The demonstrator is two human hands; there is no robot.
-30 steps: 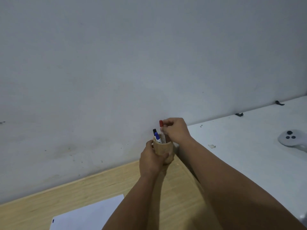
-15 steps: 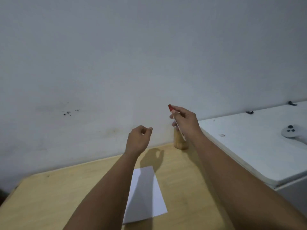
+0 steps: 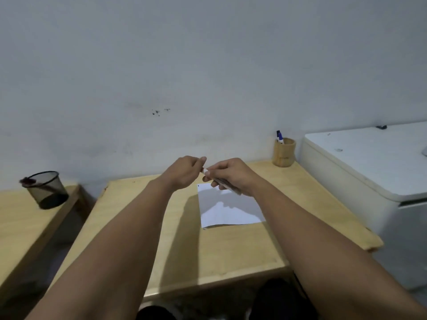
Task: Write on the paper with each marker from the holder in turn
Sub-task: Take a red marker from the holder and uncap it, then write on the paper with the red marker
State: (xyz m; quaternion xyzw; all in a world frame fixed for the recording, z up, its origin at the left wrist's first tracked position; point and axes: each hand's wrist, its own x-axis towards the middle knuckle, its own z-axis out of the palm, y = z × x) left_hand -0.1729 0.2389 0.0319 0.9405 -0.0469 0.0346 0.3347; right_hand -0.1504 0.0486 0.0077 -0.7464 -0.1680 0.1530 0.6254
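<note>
The fingers (image 3: 203,160) of the left hand (image 3: 184,172) are pinched together on the near end of a marker (image 3: 227,185), where the cap would sit, though the cap itself is hidden. The right hand (image 3: 231,176) is clamped around the marker's barrel, which slants down toward 4 o'clock and pokes out below the palm. The 2 hands meet above the far edge of a white sheet of paper (image 3: 227,211), which lies flat on the wooden desk (image 3: 208,250).

At 2 o'clock from the hands, well apart from them, a wooden holder (image 3: 284,152) stands at the far right corner of the desk against the wall. 2 markers stick up from it, 1 black-capped and 1 blue-capped (image 3: 280,137). A white cabinet (image 3: 369,162) stands just beside the desk at 3 o'clock. At 9 o'clock, a dark mesh cup (image 3: 47,190) sits on a second desk (image 3: 23,218).

Risks, as a guess: a hard tug on the cap could jerk the hands apart and streak ink on skin or paper. The loose sheet, with nothing pinning it, may slide while being written on.
</note>
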